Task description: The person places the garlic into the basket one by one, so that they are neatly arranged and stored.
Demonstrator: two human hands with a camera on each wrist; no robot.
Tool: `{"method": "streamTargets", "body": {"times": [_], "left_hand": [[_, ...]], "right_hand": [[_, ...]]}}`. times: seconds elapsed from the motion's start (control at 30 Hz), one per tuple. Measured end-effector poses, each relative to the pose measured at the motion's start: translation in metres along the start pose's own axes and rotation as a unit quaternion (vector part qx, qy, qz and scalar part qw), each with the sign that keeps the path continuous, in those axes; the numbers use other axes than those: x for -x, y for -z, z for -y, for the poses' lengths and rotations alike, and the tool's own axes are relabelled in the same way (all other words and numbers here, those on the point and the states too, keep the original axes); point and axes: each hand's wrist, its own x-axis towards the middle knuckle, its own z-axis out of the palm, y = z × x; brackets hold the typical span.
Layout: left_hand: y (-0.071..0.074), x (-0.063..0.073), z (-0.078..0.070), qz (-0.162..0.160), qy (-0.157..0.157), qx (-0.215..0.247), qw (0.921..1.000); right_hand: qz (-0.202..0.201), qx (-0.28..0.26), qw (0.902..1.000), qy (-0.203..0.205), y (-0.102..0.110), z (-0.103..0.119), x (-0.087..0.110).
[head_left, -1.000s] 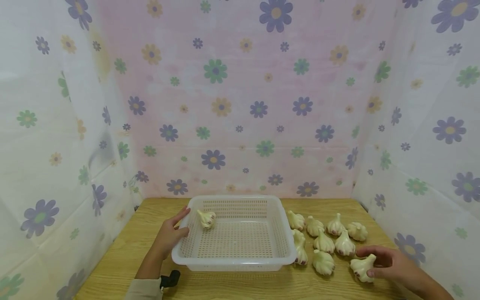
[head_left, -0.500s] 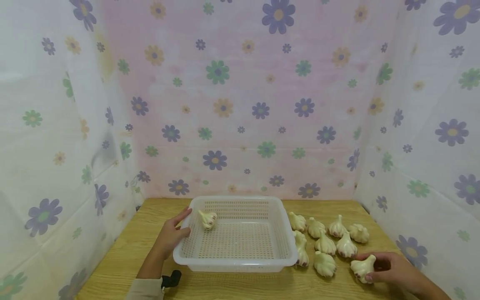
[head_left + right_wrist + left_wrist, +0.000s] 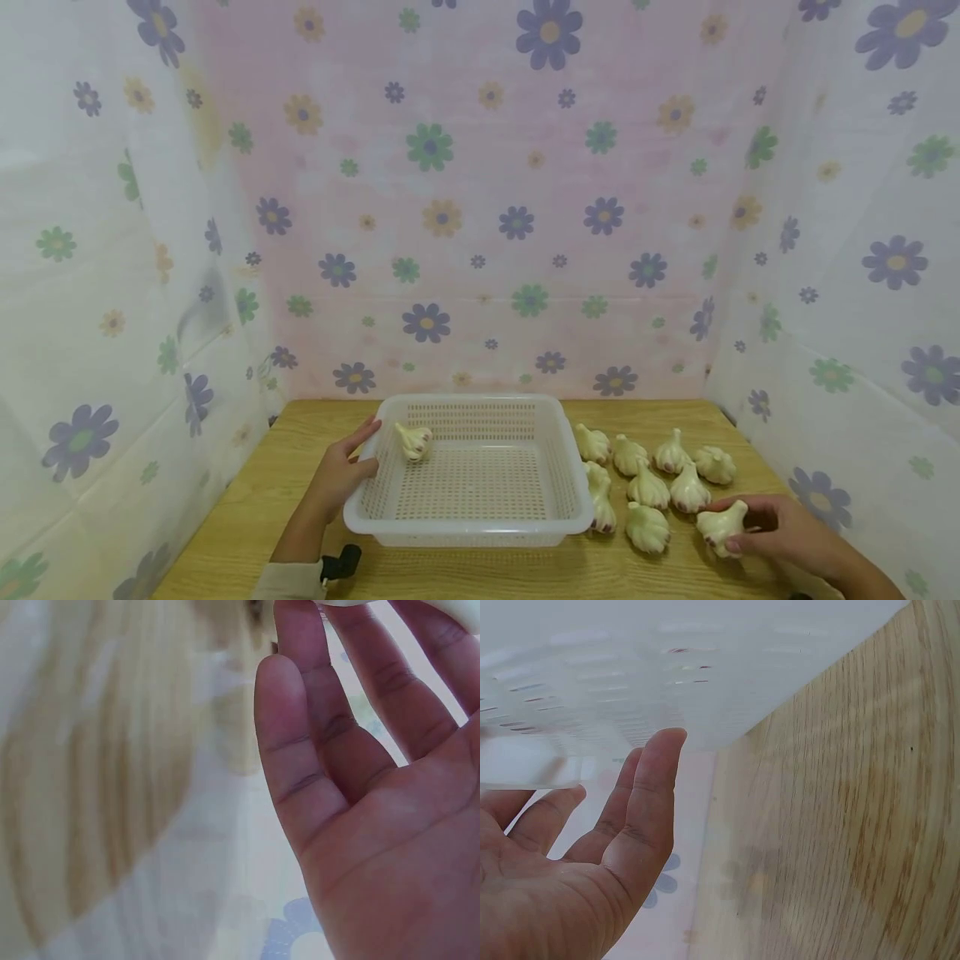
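In the head view, my left hand (image 3: 335,475) rests against the left side of a white plastic basket (image 3: 480,527). In the left wrist view, its fingers (image 3: 651,787) lie fairly straight below the rim. One garlic bulb (image 3: 414,442) sits inside the basket at the far left. At the right, my right hand (image 3: 798,537) pinches another garlic bulb (image 3: 722,530) between thumb and fingers. Only a pale edge of that bulb (image 3: 459,611) shows in the right wrist view, past the fingers (image 3: 281,727).
Several garlic bulbs (image 3: 648,487) lie grouped on the wooden table (image 3: 450,575) between the basket and my right hand. Flower-patterned sheets (image 3: 480,183) enclose the back and both sides. A small black object (image 3: 341,562) shows by my left wrist.
My right hand has closed its thumb and fingers on the garlic bulb and raised it slightly. My left hand and the basket stay in place.
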Motion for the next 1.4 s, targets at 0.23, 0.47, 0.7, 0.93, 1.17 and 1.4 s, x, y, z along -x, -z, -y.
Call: {"method": "streamTargets", "body": {"times": [0.23,0.47,0.7,0.93,1.17,1.4], "left_hand": [[0.0,0.002,0.002,0.013,0.003,0.018,0.9997],[0.001,-0.001,-0.001,-0.001,-0.003,-0.006,1.0],[0.001,-0.004,-0.003,-0.003,-0.011,-0.019,0.9997],[0.0,-0.001,-0.003,-0.007,-0.001,-0.028,0.9996],[0.0,0.001,-0.006,-0.005,-0.001,-0.027,0.9996],[0.001,-0.001,-0.004,-0.001,0.007,-0.018,0.9998]], "right_hand": [[-0.015,0.021,0.9996,0.009,0.0,0.009,-0.002],[-0.018,0.015,0.9991,0.037,-0.001,0.03,-0.01],[-0.056,0.061,0.9942,0.07,-0.007,0.053,-0.021],[-0.086,0.094,0.9869,0.099,-0.009,0.071,-0.033],[-0.086,0.095,0.9853,0.113,-0.012,0.086,-0.051],[-0.09,0.126,0.9811,0.117,-0.018,0.1,-0.067]]}}
